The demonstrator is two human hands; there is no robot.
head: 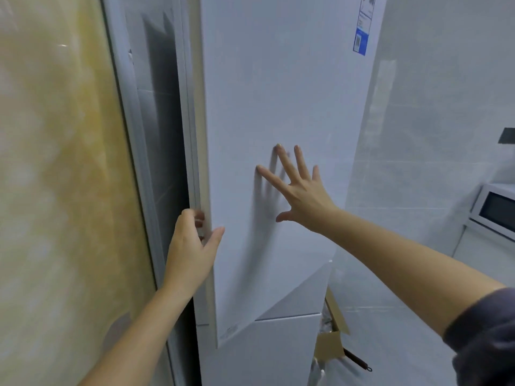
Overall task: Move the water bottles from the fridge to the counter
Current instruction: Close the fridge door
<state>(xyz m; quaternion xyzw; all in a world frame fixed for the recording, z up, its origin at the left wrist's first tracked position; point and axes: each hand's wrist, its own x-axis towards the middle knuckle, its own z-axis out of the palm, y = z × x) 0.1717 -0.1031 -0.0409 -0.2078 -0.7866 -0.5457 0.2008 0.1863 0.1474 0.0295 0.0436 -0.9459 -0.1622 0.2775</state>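
Nearest the camera, at the lower right, I see a dark sleeve (485, 338) pushed up the right arm, and both bare forearms reach forward to the fridge.

The left hand (192, 246) grips the upper fridge door (278, 79) at its left edge. Its fingers (199, 218) curl round behind the edge and the thumb lies on the front face. I take that as a pulling grip, since the edge is the only purchase here (I can find no handle).

The right hand (301, 190) is wide open, fingers straight and spread, with the fingertips at the door's flat face. Their shadows sit close beside them, so I judge they touch, though I cannot be sure. My guess is that this hand steadies or guides the door while the left one works the edge.

The door's bottom edge runs at a slant to the lower door (267, 352) beneath it, so I read the upper door as partly swung out.

The water bottles are not in view; I assume they stand inside, behind this door, so the task has hardly begun. I can't make out the counter either.

Lower right, a piece of cardboard (328, 345) sits beside the fridge. Farther off are a microwave (496, 210) at the right edge, a blue and white label (362, 32) high on the door, and a yellowish panel (55, 162) at the left.
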